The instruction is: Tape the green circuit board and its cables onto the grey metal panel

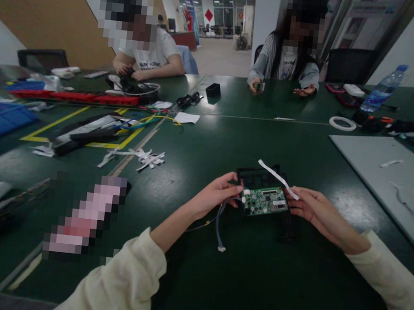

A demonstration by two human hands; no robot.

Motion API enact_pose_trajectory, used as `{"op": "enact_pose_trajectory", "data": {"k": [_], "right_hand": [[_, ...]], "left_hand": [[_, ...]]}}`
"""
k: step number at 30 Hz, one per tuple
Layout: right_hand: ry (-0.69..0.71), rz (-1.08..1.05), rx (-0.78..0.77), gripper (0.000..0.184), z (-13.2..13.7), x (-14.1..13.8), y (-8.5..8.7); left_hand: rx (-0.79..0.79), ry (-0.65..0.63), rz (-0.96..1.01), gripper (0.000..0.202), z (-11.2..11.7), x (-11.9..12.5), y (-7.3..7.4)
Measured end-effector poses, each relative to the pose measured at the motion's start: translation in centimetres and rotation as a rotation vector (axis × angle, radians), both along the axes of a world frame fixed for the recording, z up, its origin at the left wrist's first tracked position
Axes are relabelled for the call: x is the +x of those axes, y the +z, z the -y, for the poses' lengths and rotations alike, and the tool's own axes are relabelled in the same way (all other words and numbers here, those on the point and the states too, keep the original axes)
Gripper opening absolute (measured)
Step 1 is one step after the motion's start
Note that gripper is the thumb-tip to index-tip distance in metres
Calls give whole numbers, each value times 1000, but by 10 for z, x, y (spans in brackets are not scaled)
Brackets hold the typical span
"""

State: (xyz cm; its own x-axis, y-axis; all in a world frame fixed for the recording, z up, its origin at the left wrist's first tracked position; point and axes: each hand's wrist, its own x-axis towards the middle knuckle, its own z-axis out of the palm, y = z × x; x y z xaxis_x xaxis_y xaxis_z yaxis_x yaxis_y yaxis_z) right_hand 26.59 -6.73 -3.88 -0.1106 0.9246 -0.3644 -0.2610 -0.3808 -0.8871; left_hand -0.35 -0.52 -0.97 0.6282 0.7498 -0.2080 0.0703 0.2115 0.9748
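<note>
A green circuit board (265, 202) sits against a black plastic frame (254, 176), held just over the dark green table. My left hand (221, 190) is closed on the left edge of this assembly, thumb beside the board's white connectors. Closed at the right edge is my right hand (310, 210); a narrow white strip (277, 178) reaches from its fingertips up across the frame. Grey-blue wires (217, 227) hang below my left hand and end in a small white plug. The fingers behind the frame are hidden.
White strip scraps (143, 158) lie left of centre, near a blurred-out phone-like object (87, 216). A grey panel (393, 179), a tape roll (342, 123) and a water bottle (384, 90) are on the right. Two people sit across the table (208, 145), handling small items.
</note>
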Motion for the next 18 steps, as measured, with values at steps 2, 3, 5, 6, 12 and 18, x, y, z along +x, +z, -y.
{"op": "enact_pose_trajectory", "data": {"k": [2,3,5,6,12,18], "right_hand": [[-3,38,22,29,0,-3,3],[-10,52,45,29,0,-6,4],[-39,83,91,30,-4,-10,6],[-56,103,113,31,-6,-12,6],[-79,190,133,34,-13,-16,1],[-66,209,159,32,-11,-15,-1]], "left_hand": [[7,2,-28,18,0,1,0],[11,-2,-45,17,0,1,0],[18,-19,-59,17,1,1,1],[20,-30,-55,16,1,1,1],[18,-69,-43,18,1,2,1],[28,-77,-57,20,3,3,5]]}}
